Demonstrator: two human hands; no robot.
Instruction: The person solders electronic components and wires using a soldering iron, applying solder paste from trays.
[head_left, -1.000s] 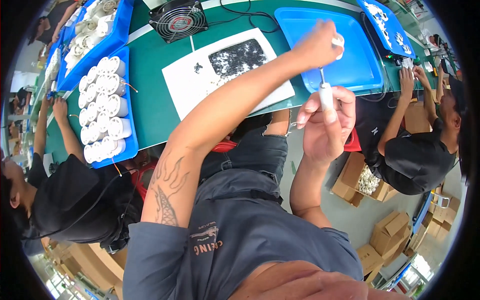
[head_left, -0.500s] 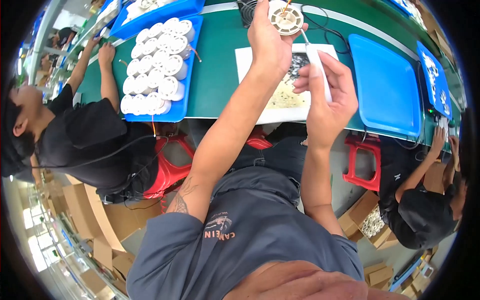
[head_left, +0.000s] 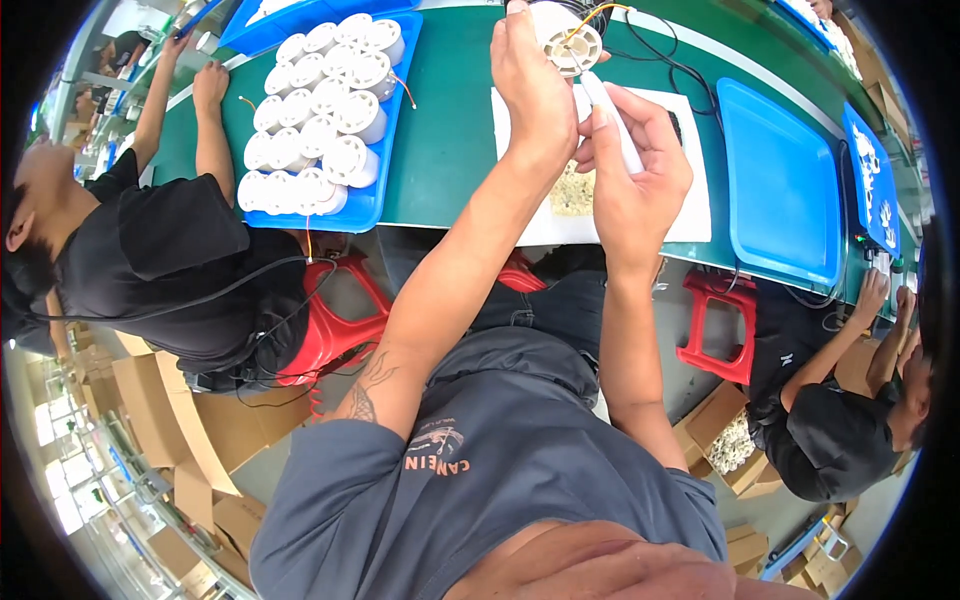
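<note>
Our left hand grips a round white motor part above the green counter; our right hand fingers close around a white pen-like tool touching it.

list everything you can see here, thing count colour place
round spool: one, white with yellow wire, in left hand over the mat
pen-like tool: one, white, in right hand, tip by the spool
spools: about twenty, white, in blue tray, left
mat: one, white, under the hands
empty tray: one, blue, right
bench: one, green
stools: two, red, under bench
co-workers: two, black shirts, either side
cardboard boxes: several, brown, floor
left hand: one
right hand: one
</note>
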